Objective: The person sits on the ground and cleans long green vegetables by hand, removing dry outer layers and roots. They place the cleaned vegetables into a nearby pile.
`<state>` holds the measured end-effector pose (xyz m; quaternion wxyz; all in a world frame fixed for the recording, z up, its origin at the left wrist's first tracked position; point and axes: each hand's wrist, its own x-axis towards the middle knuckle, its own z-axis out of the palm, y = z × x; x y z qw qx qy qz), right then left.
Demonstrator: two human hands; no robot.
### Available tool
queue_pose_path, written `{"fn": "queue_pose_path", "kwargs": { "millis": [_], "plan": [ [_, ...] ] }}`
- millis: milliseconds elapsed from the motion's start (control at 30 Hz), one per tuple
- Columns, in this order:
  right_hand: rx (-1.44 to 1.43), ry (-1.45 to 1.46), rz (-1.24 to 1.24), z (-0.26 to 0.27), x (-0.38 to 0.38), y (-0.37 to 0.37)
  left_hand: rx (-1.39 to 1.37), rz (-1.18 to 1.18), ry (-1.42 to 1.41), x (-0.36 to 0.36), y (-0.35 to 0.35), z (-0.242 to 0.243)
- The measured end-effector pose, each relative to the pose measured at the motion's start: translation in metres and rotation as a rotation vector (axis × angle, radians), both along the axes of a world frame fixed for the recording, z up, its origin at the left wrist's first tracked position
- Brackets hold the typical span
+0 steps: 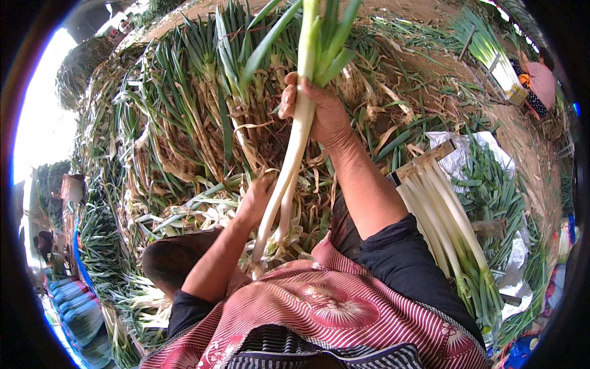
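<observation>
My right hand (pixel 318 108) is closed around two large green onions (pixel 299 133) where the white stalks turn green. Their leaves point away from me, and their root ends hang towards my lap. Beside the stalks, further down, is my left hand (pixel 259 196); its fingers are partly hidden, so I cannot tell whether they grip anything. Untrimmed green onions (pixel 207 87) with dry brown skins and roots lie in a thick heap beyond my hands. Peeled skins (pixel 221 214) are scattered near my left hand.
At my right, clean white-stalked onions (pixel 438 217) rest on a rack with a wooden end board (pixel 426 159). Cut leaves lie on a silvery sheet (pixel 495 147). Another person (pixel 539 85) is at the far right beside a bundle of onions (pixel 498 64). Blue-wrapped bundles (pixel 80 318) lie at lower left.
</observation>
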<state>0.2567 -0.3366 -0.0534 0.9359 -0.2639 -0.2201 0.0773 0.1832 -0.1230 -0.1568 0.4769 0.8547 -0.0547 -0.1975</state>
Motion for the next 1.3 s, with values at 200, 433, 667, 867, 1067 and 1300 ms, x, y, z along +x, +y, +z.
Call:
{"fn": "queue_pose_path", "kwargs": {
  "millis": [200,433,667,867,1067,1300],
  "plan": [
    [-0.197,-0.038,-0.042,-0.006,0.002,0.004,-0.279,0.072,-0.142,0.007,-0.024,0.086],
    [-0.176,-0.007,-0.044,-0.018,0.001,0.026,-0.218,0.086,-0.568,0.011,-0.048,0.079],
    [-0.239,0.052,-0.155,-0.002,0.000,0.015,-0.132,0.304,-0.206,0.017,0.002,0.017],
    [-0.252,0.322,-0.128,-0.027,0.003,0.022,-0.031,-0.133,-0.265,0.002,-0.044,0.061],
    [-0.173,0.407,-0.278,-0.022,0.016,-0.021,-0.163,-0.225,-0.097,-0.068,0.013,0.026],
    [0.036,0.203,0.123,-0.036,0.025,-0.003,-0.239,-0.095,-0.005,-0.078,0.038,0.054]
  ]
}}
